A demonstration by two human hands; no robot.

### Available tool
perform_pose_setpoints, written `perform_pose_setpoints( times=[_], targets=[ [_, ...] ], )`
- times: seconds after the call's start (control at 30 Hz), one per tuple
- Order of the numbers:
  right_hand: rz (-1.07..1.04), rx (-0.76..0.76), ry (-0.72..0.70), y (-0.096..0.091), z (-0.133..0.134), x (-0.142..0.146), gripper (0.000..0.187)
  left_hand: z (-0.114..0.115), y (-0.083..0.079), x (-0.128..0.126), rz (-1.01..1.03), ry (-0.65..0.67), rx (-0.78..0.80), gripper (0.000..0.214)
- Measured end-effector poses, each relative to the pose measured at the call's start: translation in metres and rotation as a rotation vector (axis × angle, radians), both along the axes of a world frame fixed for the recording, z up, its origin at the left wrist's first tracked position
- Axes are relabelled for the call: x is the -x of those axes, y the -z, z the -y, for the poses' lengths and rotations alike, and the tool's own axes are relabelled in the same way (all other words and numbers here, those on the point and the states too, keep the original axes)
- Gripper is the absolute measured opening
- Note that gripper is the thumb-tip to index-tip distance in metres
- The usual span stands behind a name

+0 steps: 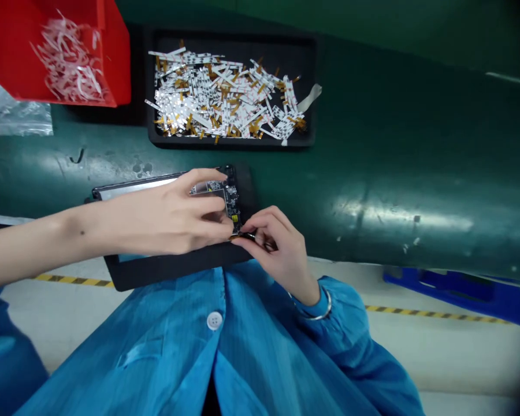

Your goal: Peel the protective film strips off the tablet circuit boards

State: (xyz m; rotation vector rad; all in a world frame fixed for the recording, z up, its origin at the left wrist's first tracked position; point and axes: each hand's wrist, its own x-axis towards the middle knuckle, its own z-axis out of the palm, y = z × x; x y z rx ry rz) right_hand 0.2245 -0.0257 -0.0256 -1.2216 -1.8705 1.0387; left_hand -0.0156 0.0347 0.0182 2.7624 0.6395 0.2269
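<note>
An opened tablet-like device lies on a black pad [156, 271] at the table's front edge, its circuit board [231, 199] bared at the right end. My left hand [186, 216] rests over the device with fingers spread, the fingertips on and beside the board. It covers much of the pale panel [134, 188]. At the board's lower right corner, my right hand [281, 245] pinches a thin dark tool [248, 236] with a shiny end, its kind unclear. A small orange-brown piece [234, 236] shows at the tool's tip, close to my left fingertips.
Behind the device stands a black tray [314, 124] full of white strips with amber ends. A red bin [119, 63] with clear curled strips is at upper left, beside a clear plastic bag [21, 112]. A blue object [459, 292] sits below the green table's [394, 173] front edge.
</note>
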Motion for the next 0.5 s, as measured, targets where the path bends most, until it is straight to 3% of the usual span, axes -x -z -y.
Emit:
perform_pose_setpoints(
  times=[0.1,0.2,0.27,0.4,0.43,0.5],
  targets=[
    [-0.020,0.018,-0.019,-0.001,-0.002,-0.001,0.013,0.001,-0.006,-0.004,-0.148,0.298,-0.299,0.042],
    [-0.037,0.066,-0.027,-0.001,-0.003,-0.003,0.016,0.006,-0.014,0.000,-0.141,0.246,-0.433,0.037],
    [-0.056,0.103,-0.028,0.000,-0.003,-0.005,0.019,0.010,-0.022,0.012,-0.132,0.116,-0.457,0.034],
    [-0.129,0.183,-0.054,0.001,-0.005,-0.007,0.025,0.017,-0.039,0.055,-0.329,-0.438,-0.307,0.038],
    [-0.162,0.211,-0.057,0.001,-0.006,-0.007,0.025,0.019,-0.040,0.067,-0.428,-0.521,-0.248,0.048],
    [-0.240,0.270,-0.045,0.001,-0.008,-0.007,0.022,0.023,-0.034,0.087,-0.566,-0.546,-0.130,0.068]
  ],
)
